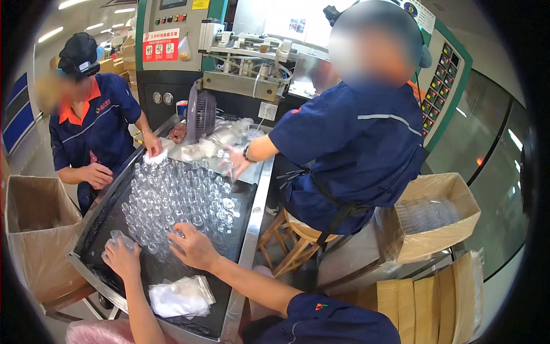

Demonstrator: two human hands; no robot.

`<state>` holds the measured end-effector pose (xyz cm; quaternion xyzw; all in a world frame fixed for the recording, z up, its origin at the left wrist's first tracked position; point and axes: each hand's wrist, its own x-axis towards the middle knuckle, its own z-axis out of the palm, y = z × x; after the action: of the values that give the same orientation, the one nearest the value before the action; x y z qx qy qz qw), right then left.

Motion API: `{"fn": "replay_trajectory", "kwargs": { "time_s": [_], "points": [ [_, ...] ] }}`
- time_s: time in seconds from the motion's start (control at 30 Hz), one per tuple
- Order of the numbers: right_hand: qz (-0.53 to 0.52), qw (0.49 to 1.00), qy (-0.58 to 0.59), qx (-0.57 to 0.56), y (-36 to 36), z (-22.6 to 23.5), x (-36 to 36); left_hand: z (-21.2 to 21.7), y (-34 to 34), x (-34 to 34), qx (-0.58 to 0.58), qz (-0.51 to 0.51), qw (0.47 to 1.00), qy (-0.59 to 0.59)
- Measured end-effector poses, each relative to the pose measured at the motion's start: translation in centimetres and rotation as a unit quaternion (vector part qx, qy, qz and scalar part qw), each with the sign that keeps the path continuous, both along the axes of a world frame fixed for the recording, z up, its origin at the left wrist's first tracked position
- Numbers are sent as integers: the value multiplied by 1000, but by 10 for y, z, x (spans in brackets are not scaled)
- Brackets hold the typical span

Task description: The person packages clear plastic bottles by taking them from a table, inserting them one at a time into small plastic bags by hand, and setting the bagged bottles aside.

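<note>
Many small clear plastic bottles (166, 195) stand packed together on the dark surface of a metal-rimmed table (243, 258). At the near left of this cluster my left hand (122, 259) is closed around a clear bottle (117, 234); whether it holds more than one is hidden by the fingers. My right hand (196, 247) hovers over the cluster's near edge. Its fingers are curved and apart, with nothing visible between them. Nearer to me, between my forearms, lies a flat stack of clear plastic bags (181, 297).
Two co-workers sit or stand at the left (97, 120) and far right (349, 143) sides, their hands at the table. A purple fan (200, 116) stands before a machine (243, 86). Open cartons are at left (46, 246) and right (441, 221).
</note>
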<state>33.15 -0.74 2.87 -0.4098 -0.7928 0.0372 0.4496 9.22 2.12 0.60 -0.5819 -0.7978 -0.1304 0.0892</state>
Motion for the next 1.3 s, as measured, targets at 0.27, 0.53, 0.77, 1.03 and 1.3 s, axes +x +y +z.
{"fn": "replay_trajectory", "kwargs": {
  "time_s": [0.27, 0.53, 0.77, 1.03, 1.3],
  "points": [
    [3, 1000, 4, 2, 5, -5, 3, 27, -57, 30, 106, -40, 994, -7],
    [10, 999, -7, 38, 7, 1, -2, 2, -154, 77, -66, -249, 903, -344],
    [60, 998, -5, 35, -2, -1, -5, 4, -175, 82, 23, -171, 903, -394],
    [52, 998, 45, 2, -9, -2, 0, 12, -173, 84, 24, -184, 897, -402],
    [49, 991, 46, -114, -40, 16, -5, 10, -176, 76, 106, -195, 898, -380]
  ]
}}
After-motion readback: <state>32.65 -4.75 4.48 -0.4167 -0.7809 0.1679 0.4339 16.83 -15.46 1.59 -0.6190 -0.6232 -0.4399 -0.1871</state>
